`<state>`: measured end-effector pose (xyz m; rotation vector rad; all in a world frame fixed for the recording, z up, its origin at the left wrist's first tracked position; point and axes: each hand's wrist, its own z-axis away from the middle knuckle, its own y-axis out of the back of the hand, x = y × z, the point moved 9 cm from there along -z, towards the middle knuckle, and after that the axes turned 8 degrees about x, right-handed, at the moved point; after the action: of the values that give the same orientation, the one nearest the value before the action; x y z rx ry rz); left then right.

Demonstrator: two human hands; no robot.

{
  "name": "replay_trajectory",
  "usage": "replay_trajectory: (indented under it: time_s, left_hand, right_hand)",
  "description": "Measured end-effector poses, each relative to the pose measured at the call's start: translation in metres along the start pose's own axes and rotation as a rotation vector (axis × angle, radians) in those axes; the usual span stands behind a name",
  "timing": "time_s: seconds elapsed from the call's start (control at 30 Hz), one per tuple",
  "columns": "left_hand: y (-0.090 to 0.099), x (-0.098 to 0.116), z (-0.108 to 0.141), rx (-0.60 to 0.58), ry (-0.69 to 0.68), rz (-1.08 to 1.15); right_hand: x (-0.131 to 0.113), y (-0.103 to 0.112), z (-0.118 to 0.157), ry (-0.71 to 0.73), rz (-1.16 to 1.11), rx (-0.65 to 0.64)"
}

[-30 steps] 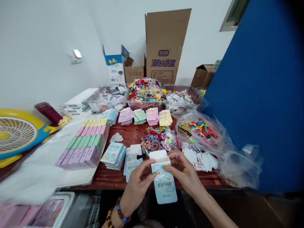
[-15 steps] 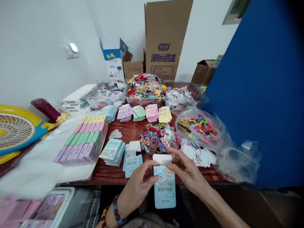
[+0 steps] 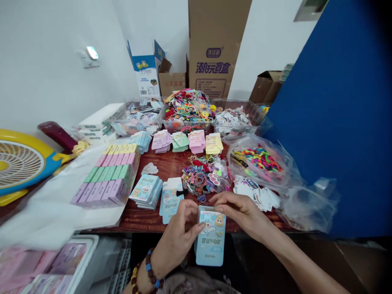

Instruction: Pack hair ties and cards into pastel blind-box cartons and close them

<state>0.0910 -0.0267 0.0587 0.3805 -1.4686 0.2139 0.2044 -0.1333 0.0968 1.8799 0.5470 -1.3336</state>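
Note:
A light blue printed small box (image 3: 210, 237) hangs upright in front of me at the table's near edge. My left hand (image 3: 180, 228) grips its left side, thumb across the front. At the top right corner, my right hand (image 3: 240, 210) has its thumb on the box front and its fingers bent behind the top edge. No white flap shows above the box. Flat blue box blanks (image 3: 170, 208) lie just past my left hand, a black hair tie (image 3: 181, 192) on them. Stacked blue boxes (image 3: 145, 190) stand left of these.
A pile of hair ties and trinkets (image 3: 203, 175) lies beyond my hands. White stickers (image 3: 255, 194) and a plastic bag of colourful pieces (image 3: 260, 161) are at right. Rows of coloured boxes (image 3: 107, 173) stand at left, near a fan (image 3: 21, 163). Clear bins (image 3: 235, 128) line the back.
The white flap that stuck up from the blue box is now folded down out of sight. My right fingers have closed in over the top edge.

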Motion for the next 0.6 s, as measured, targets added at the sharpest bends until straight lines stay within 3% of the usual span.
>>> replay_trajectory:
  time_s: [0.13,0.3,0.6]
  left_hand:
    - [-0.003,0.004,0.000,-0.052,-0.019,0.042]
    - [-0.006,0.006,0.000,-0.074,-0.046,-0.029]
    - [-0.002,-0.006,-0.002,-0.020,-0.035,-0.079]
  right_hand:
    - [0.018,-0.006,0.001,-0.119,-0.040,-0.083]
    - [0.021,-0.009,0.005,-0.134,-0.028,-0.122]
    - [-0.017,-0.016,0.009,0.140,0.198,-0.280]
